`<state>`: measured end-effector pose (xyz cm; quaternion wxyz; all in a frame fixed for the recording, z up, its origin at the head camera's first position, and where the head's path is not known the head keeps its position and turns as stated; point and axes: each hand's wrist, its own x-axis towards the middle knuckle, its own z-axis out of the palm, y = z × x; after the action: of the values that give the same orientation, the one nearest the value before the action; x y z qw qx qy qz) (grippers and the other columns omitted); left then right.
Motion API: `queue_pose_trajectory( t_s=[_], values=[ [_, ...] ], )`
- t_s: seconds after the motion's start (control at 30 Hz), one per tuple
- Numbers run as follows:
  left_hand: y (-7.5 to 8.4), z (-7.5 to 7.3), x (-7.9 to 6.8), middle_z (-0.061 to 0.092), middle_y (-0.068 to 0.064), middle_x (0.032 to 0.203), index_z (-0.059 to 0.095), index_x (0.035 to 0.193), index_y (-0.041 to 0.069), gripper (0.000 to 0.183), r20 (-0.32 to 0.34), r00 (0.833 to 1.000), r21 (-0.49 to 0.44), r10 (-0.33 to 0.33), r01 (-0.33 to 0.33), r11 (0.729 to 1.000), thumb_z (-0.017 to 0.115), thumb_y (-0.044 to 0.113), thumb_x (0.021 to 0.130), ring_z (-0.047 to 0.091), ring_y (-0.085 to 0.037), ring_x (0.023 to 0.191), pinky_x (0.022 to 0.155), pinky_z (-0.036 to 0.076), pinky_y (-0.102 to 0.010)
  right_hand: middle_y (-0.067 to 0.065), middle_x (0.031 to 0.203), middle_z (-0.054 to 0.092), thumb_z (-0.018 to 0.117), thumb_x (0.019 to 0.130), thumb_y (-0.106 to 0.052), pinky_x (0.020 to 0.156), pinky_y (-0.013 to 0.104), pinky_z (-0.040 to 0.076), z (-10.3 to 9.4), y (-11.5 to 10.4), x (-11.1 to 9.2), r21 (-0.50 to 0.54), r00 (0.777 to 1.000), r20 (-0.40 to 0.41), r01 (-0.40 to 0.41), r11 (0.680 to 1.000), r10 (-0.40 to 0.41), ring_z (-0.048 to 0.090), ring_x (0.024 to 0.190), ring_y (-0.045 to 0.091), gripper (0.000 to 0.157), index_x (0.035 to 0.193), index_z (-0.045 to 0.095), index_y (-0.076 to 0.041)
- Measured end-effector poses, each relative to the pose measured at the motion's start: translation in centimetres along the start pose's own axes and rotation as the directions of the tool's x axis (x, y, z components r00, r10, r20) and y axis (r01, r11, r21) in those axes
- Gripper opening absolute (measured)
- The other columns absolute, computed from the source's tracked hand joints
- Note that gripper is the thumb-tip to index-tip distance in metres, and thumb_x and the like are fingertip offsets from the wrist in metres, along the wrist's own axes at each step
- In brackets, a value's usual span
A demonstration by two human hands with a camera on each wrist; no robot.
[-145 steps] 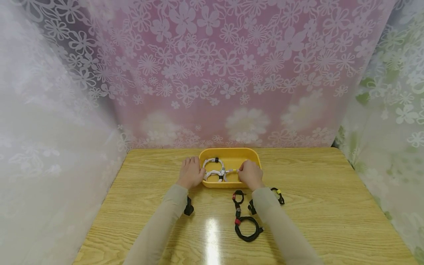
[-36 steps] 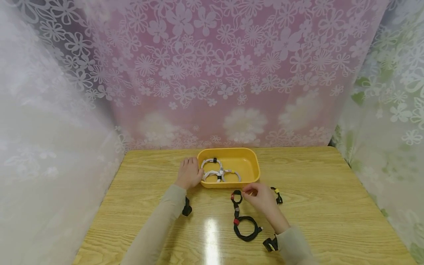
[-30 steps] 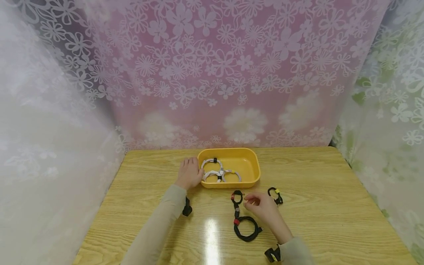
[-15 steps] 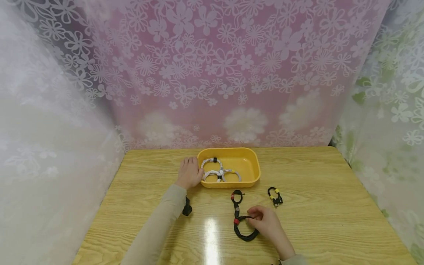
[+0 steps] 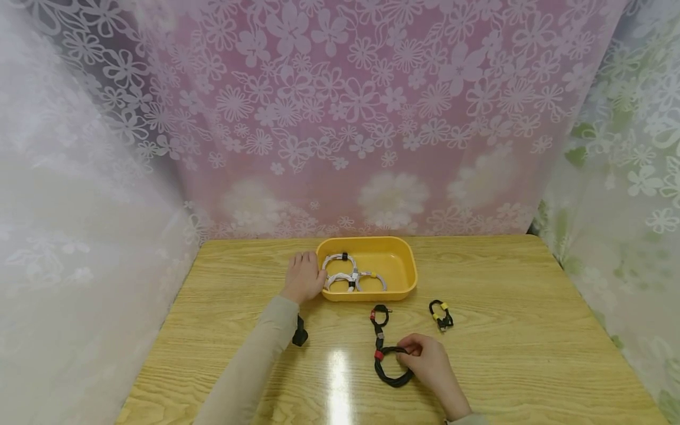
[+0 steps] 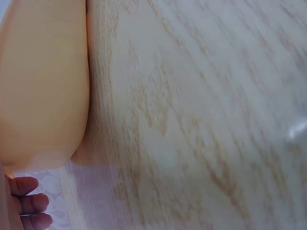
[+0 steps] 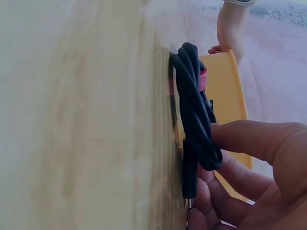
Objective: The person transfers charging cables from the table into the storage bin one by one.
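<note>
A coil of black cable [image 5: 392,367] with a red tie lies on the table in the head view. My right hand [image 5: 429,361] pinches the right side of this coil between thumb and fingers; in the right wrist view the coil [image 7: 194,105] stands close up, its plug end beside my fingertips. At the left end of a yellow plastic box [image 5: 366,297], my left hand [image 5: 304,278] holds the rim, thumb over the edge and fingers along the outside. Three white or pale cable coils lie inside the box, one [image 5: 372,275] with a yellow tie.
A smaller black cable coil [image 5: 373,317] with a red tie lies just behind the held one. To the right is a short black cable [image 5: 438,306] with yellow ties. The wooden table [image 5: 504,330] meets floral curtains at the back and sides.
My right hand has let go of the yellow-tied pale cable in the box, come back toward the table's front and taken hold of the large black coil. My left hand has stayed at the box.
</note>
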<state>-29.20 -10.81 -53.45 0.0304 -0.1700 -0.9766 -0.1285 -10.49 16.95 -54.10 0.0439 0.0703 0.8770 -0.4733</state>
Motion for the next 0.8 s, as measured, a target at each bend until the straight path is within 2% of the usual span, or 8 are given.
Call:
queue_pose_trajectory(
  t_s=[0.23, 0.6, 0.8],
  values=[
    [-0.06, 0.1, -0.05, 0.049, -0.014, 0.097, 0.048, 0.1, 0.005, 0.019, -0.013, 1.0, -0.003, 0.006, -0.006, 1.0, 0.045, 0.024, 0.101, 0.044, -0.033, 0.093, 0.094, 0.035, -0.048, -0.001, 0.072, 0.061, 0.079, 0.076, 0.0, 0.056, 0.024, 0.042, 0.04, 0.04, 0.04, 0.006, 1.0, -0.006, 0.005, 1.0, -0.005, 0.053, 0.063, 0.015, 0.011, 0.085, 0.073, -0.005],
    [0.07, -0.05, -0.11, 0.047, -0.013, 0.097, 0.046, 0.098, 0.007, 0.018, 0.006, 1.0, -0.013, -0.008, 0.008, 1.0, 0.045, 0.024, 0.101, 0.042, -0.032, 0.092, 0.093, 0.034, -0.048, 0.0, 0.074, 0.063, 0.081, 0.076, -0.002, 0.058, 0.025, 0.044, 0.03, 0.34, 0.25, 0.027, 1.0, -0.026, -0.008, 1.0, 0.009, 0.055, 0.065, 0.015, 0.015, 0.089, 0.074, -0.004],
    [0.01, 0.03, -0.03, 0.047, -0.014, 0.099, 0.047, 0.101, 0.006, 0.02, 0.014, 1.0, 0.0, -0.013, 0.013, 1.0, 0.043, 0.026, 0.101, 0.042, -0.032, 0.094, 0.094, 0.033, -0.048, 0.0, 0.073, 0.063, 0.081, 0.075, -0.003, 0.057, 0.025, 0.044, -0.05, 0.18, 0.33, 0.014, 0.999, -0.03, -0.017, 1.0, 0.017, 0.055, 0.065, 0.016, 0.014, 0.086, 0.073, -0.005]
  ],
)
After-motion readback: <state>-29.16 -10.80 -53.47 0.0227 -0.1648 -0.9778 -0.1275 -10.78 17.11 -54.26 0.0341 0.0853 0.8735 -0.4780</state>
